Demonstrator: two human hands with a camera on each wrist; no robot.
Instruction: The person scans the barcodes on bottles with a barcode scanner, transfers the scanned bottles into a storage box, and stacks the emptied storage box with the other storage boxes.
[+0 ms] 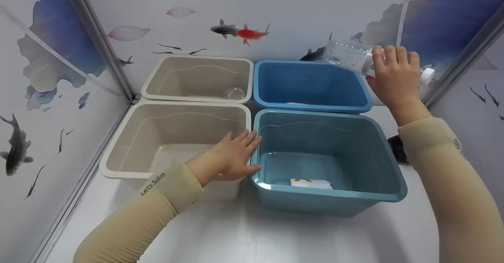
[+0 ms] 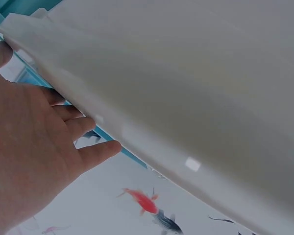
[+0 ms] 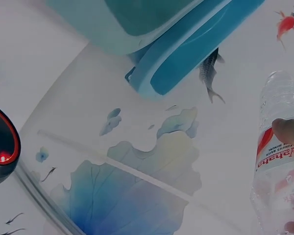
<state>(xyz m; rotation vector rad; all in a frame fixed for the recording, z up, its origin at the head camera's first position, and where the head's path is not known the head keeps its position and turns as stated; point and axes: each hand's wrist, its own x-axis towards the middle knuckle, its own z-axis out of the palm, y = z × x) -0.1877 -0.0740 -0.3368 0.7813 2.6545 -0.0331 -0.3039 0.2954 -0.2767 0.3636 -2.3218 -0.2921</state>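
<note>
Nearest you on the white worktop (image 1: 252, 239) stood a teal rectangular plastic tub (image 1: 334, 193). A white cylinder with an orange mark (image 1: 311, 183) lay at its front edge, partly hidden by the rim. To its left stood a cream rectangular plastic tub (image 1: 122, 175). Your left hand (image 1: 232, 154) rested across that tub's right edge, fingers spread, tips at the teal tub's left edge.

Farther off, your right hand (image 1: 397, 72) held up a clear plastic bottle with a white cap (image 1: 348, 56) near the rear right corner of a bright blue plastic tub (image 1: 311, 107); whether over or beyond the rim could not be told. Your fingers were curled round its middle, at the red-and-white label (image 3: 277, 152), cap end to the right.

No liquid level was discernible, so you were judged to have a light load. The thin wall seemed liable to dent under a hard squeeze but unlikely to break; bare plastic might have slid. The labelled middle, lightly gripped, was judged a sound hold; the neck, probably stiffer, a fair alternative.
</note>
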